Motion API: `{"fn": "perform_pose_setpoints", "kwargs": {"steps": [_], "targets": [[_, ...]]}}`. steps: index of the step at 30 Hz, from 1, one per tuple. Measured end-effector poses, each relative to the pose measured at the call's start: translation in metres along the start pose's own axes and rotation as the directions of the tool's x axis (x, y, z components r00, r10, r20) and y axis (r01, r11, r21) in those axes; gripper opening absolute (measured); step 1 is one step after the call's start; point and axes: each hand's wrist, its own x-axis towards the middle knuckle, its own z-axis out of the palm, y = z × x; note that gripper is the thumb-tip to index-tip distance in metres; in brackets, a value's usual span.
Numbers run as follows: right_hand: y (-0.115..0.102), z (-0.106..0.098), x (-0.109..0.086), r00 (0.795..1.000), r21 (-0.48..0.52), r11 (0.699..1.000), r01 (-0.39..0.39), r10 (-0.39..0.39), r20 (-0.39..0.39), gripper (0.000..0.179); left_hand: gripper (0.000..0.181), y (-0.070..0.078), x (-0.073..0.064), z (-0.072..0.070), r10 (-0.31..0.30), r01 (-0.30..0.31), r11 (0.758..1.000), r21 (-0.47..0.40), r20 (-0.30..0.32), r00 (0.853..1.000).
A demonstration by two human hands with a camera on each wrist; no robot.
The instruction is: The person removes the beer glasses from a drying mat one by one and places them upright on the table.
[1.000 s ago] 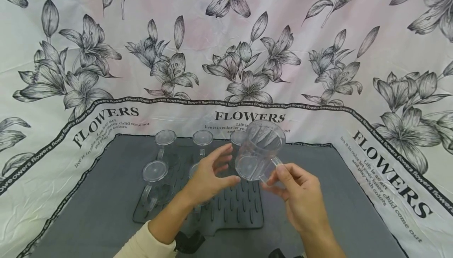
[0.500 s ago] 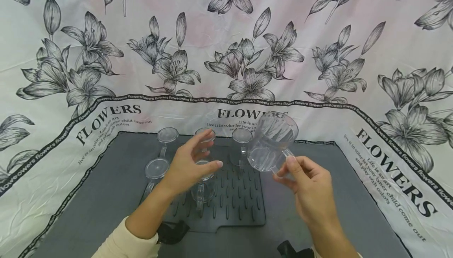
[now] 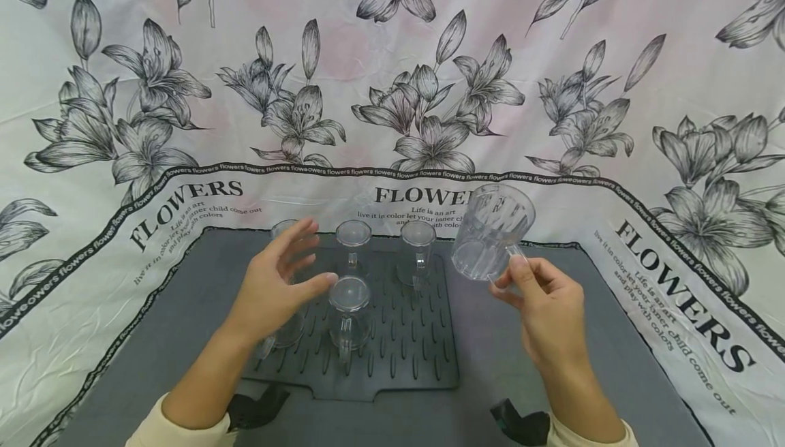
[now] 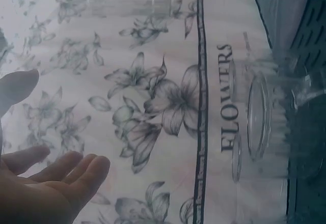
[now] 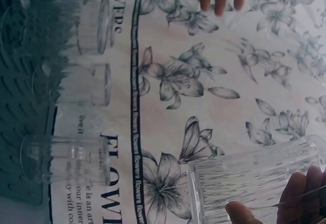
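A person's left-hand grip (image 3: 270,290) is drawing away leftward while the right-hand grip (image 3: 546,304) is carrying a clear mug (image 3: 490,234) rightward.

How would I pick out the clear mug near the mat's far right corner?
Find the dark, ridged mat on the grey table. Along its far edge stands a row of clear mugs; go right to the last mug. It alone in that row has no mug in front of it, and it is nearest the raised mug in the right hand.
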Motion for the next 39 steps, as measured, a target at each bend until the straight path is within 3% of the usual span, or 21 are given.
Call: {"fn": "perform_pose_setpoints", "kwargs": {"steps": [5,12,19,32,39], "targets": [[0.008,-0.003,0.007,1.000,-0.014,1.000,0.009,-0.009,-0.017,0.036,0.080,-0.001,-0.009,-0.017,-0.004,0.007,0.998,0.064,-0.047,0.999],[0.023,-0.010,0.021,0.999,-0.012,1.000,0.014,-0.014,-0.040,0.036,0.081,-0.006,-0.024,-0.038,-0.066,0.082,0.989,0.121,-0.126,0.990],[0.039,-0.017,0.038,0.998,-0.014,1.000,0.013,-0.014,-0.060,0.038,0.082,-0.020,-0.038,-0.060,-0.071,0.094,0.991,0.100,-0.209,0.975],[0.073,-0.028,0.062,0.996,-0.034,0.999,-0.004,0.001,-0.087,0.037,0.086,-0.058,-0.068,-0.077,-0.136,0.172,0.974,0.146,-0.224,0.965],[0.091,-0.032,0.073,0.993,-0.022,0.999,-0.034,0.031,-0.116,0.038,0.088,-0.082,-0.081,-0.078,-0.211,0.244,0.960,0.137,-0.217,0.953]]}}
